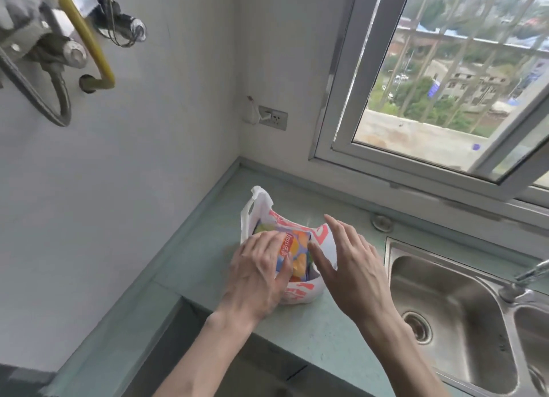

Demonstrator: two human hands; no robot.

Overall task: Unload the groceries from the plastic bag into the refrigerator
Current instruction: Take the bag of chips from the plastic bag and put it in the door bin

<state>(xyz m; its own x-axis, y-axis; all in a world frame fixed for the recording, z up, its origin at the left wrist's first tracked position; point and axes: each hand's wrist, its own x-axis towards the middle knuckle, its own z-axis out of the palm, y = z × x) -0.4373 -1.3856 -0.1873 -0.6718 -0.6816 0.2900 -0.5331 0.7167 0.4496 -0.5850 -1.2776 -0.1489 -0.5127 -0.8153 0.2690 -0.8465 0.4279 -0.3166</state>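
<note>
A white plastic bag point(322, 239) with red print stands on the green countertop point(208, 248), its mouth open. Inside it lies a colourful packet point(298, 248) with a red label. My left hand point(258, 273) reaches into the bag and grips the packet, thumb on its right side and fingers over its left edge. My right hand point(350, 266) hovers just right of the bag with straight, spread fingers and holds nothing. No refrigerator is in view.
A steel double sink point(463, 316) with a tap point(525, 278) lies to the right. An open window point(445, 99) stands behind the counter. A wall socket point(273, 117) sits in the corner; pipes and hoses point(59, 55) hang at the upper left.
</note>
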